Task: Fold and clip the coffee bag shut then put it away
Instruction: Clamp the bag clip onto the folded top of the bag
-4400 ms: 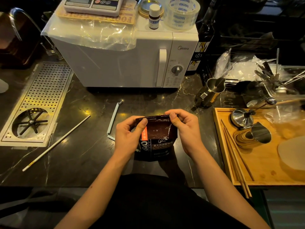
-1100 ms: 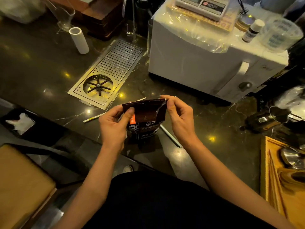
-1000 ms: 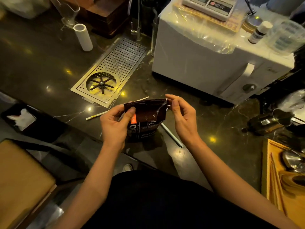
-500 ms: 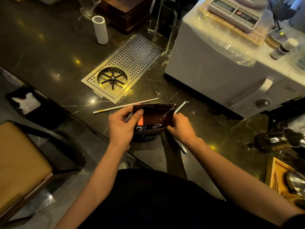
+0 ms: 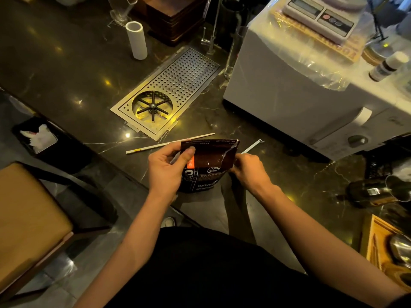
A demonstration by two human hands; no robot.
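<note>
A dark brown foil coffee bag (image 5: pixel 206 165) with its top folded over is held upright on the black marble counter (image 5: pixel 66 70), at 6 o'clock of the perforated steel drip tray (image 5: pixel 169 90). Its upper left corner is pinched by the left hand (image 5: pixel 165 168) — thumb in front. At the bag's 3 o'clock edge, a thin white clip bar (image 5: pixel 252 146) is touched by the right hand (image 5: pixel 250 171), fingers curled — whether it is actually gripped cannot be told. A second white clip rod (image 5: pixel 155 146) lies at the bag's 10 o'clock.
</note>
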